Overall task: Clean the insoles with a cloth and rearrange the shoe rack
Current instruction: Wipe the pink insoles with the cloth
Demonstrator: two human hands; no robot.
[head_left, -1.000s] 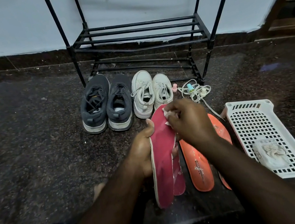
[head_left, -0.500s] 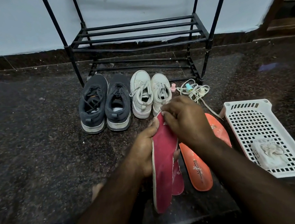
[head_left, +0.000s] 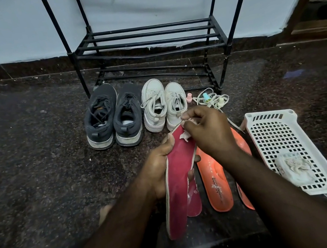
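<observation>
My left hand (head_left: pixel 156 166) grips a long red insole (head_left: pixel 177 177) by its edge, holding it tilted above the floor. My right hand (head_left: pixel 209 131) pinches a small pale cloth (head_left: pixel 185 136) against the insole's toe end. A second red insole (head_left: pixel 194 201) lies partly hidden under the first. Two orange insoles (head_left: pixel 214 182) lie on the floor to the right, one mostly hidden by my right arm. The black shoe rack (head_left: pixel 150 39) stands against the wall with bare shelves.
A dark grey pair of sneakers (head_left: pixel 114 119) and a white pair (head_left: pixel 163 104) stand in front of the rack. A coiled white cord (head_left: pixel 211 99) lies beside them. A white perforated basket (head_left: pixel 287 146) on the right holds a crumpled cloth (head_left: pixel 295 167).
My right hand with the cloth slid up to the insole's toe end and now sits there. The red insole tilted slightly in my left hand.
</observation>
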